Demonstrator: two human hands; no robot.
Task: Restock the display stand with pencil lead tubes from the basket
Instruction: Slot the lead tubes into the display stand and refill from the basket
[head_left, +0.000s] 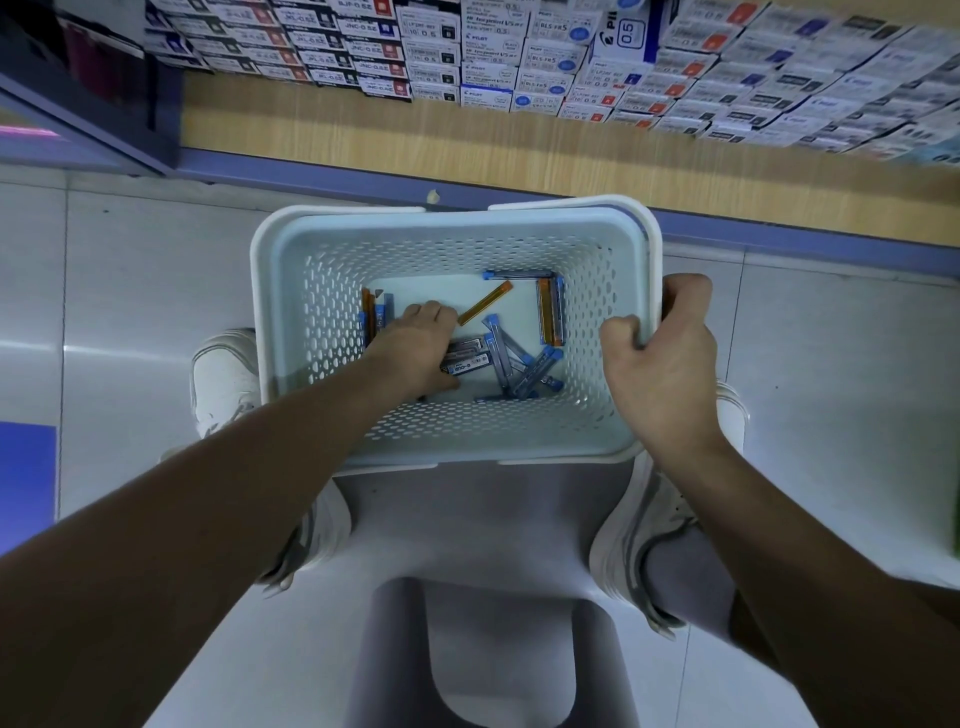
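Observation:
A white perforated basket (322, 244) sits on a grey stool. Several pencil lead tubes lie on its floor: a blue pile (524, 364), an orange tube (485, 309), a blue and orange group at the right wall (550, 312) and more at the left wall (375, 312). My left hand (421, 348) reaches down inside the basket and lies over a couple of dark tubes (467, 358), fingers curled on them. My right hand (665, 358) grips the basket's right rim. The display stand is not in view.
The grey stool (488, 525) stands between two white shoes on a pale tiled floor. Ahead runs a wooden shelf front (467, 150) with a purple base strip. Stacked boxes of pens and refills (519, 57) fill the shelf above.

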